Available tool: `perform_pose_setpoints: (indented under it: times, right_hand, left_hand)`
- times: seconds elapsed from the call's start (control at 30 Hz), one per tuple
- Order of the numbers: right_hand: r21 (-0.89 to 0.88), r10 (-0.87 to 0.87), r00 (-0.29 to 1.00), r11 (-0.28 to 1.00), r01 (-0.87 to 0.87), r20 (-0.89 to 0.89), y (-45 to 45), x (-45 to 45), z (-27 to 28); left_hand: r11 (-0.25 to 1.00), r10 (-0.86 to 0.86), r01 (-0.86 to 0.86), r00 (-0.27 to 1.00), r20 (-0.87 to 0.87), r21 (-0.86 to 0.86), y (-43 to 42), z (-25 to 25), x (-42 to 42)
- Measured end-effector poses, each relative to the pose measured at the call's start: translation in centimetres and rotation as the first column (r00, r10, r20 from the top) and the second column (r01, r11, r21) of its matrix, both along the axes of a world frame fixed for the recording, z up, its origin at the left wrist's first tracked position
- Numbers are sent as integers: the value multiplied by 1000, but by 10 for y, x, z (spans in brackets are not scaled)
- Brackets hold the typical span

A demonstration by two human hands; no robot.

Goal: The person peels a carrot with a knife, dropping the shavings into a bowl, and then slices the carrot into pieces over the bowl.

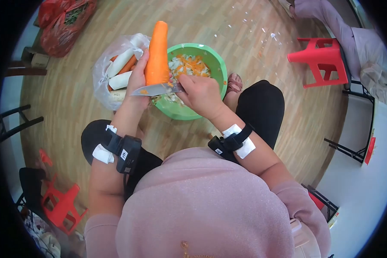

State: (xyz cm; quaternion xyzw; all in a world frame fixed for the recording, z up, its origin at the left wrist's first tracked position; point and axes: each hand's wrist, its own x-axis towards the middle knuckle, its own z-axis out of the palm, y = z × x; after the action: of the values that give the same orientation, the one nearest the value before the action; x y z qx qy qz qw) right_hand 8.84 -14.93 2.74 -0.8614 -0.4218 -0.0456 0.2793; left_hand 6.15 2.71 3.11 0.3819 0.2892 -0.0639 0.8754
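Observation:
A large orange carrot points away from me, its smooth surface bare of skin. My left hand is wrapped round its lower left side. In my right hand is the handle of a knife, whose blade lies across the near end of the carrot, with an orange bit on the metal. Beneath and to the right stands a green basin with white and orange peelings in it. To the left, a clear plastic bag holds white radishes and carrots.
Red plastic bags with greens lie at the upper left. A red stool is at the right near a seated person; another red stool is at the lower left. White scraps dot the wooden floor.

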Motion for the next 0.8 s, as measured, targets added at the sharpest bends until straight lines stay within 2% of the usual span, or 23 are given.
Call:
perform_pose_setpoints:
  times: [0.23, 0.3, 0.43, 0.53, 0.6, 0.73, 0.8]
  right_hand:
    - [8, -127, 990, 992, 126, 67, -1, 8, -18]
    - [-94, -289, 957, 952, 291, 31, -7, 14, -21]
    - [-49, -282, 958, 957, 285, 51, -10, 16, -19]
    - [-19, -222, 975, 975, 223, 27, -9, 11, -14]
    - [35, -166, 985, 985, 168, -40, -6, 8, -8]
    - [61, -96, 994, 993, 99, -51, 0, 3, -5]
    - [43, -73, 997, 996, 73, -8, -1, 1, -10]
  left_hand:
    - [994, 104, -105, 993, -54, -28, -9, 3, 1]
    - [994, -96, 94, 995, -28, -51, -7, -1, -7]
    - [995, -96, 95, 995, -25, -32, -9, 2, -12]
    - [1000, -18, 19, 1000, 6, -10, -8, 12, -7]
    - [998, 57, -57, 996, -66, 10, -9, 15, -4]
    - [998, 58, -58, 998, -38, -6, -6, -9, -1]
    - [992, 127, -126, 991, -39, 16, -11, -9, 2]
